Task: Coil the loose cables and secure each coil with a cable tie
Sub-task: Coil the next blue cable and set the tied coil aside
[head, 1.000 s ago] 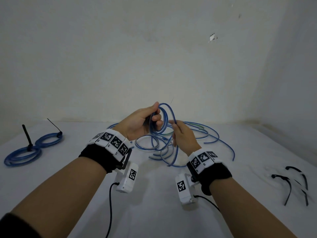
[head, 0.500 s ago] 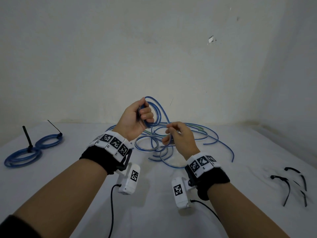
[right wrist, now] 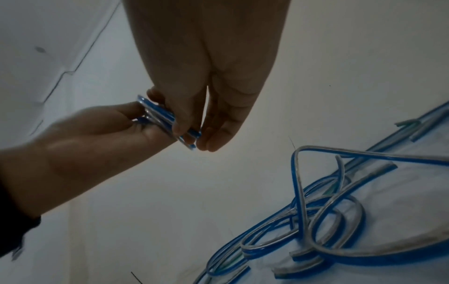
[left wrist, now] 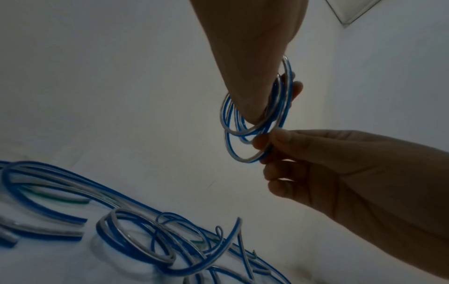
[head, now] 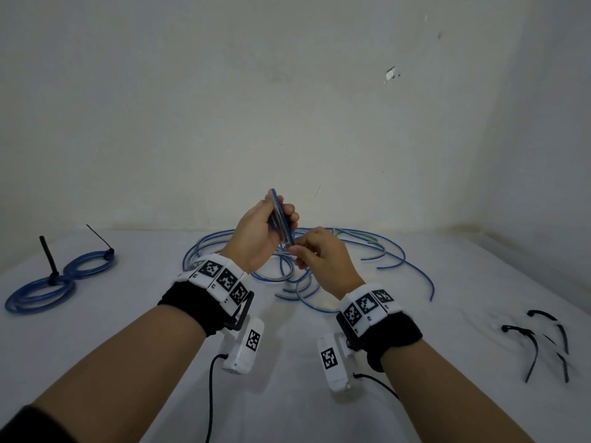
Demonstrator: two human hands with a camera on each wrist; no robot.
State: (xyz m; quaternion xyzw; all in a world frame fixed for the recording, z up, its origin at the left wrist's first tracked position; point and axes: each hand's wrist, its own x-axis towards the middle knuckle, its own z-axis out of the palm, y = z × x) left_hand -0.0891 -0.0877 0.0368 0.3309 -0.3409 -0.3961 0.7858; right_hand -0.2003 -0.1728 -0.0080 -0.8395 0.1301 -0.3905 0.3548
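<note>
**Third coil's basically wound, just tucking the last bit in**

So a second ago the loops in my left hand (head: 267, 233) were still wide and floppy, with my right hand (head: 319, 257) feeding cable up from the pile. Now the coil (left wrist: 257, 119) is pulled in tight and flat, and from my head view I'm looking at it nearly edge-on. My left fingers and thumb are curled round the upper side of it, holding it up above the table (head: 287, 394). My right thumb and forefinger are pinching the bottom of the loops, right where the strands cross.

From the wrist views no strand seems to run down from the coil to the table, so I reckon this cable is fully taken up. Can't say for sure where the free end sits, my fingers hide it.

The rest of the loose cables (head: 367, 254) are still a mess on the table behind my hands. Two finished coils (head: 60, 282) sit off to my left, each with a black tie on it. The spare cable ties (head: 540, 340) are well off to my right.

Next I probably have to hold the coil with my left only while my right grabs a tie. The stuff looks springy, so a loose grip could let it pop open.
</note>
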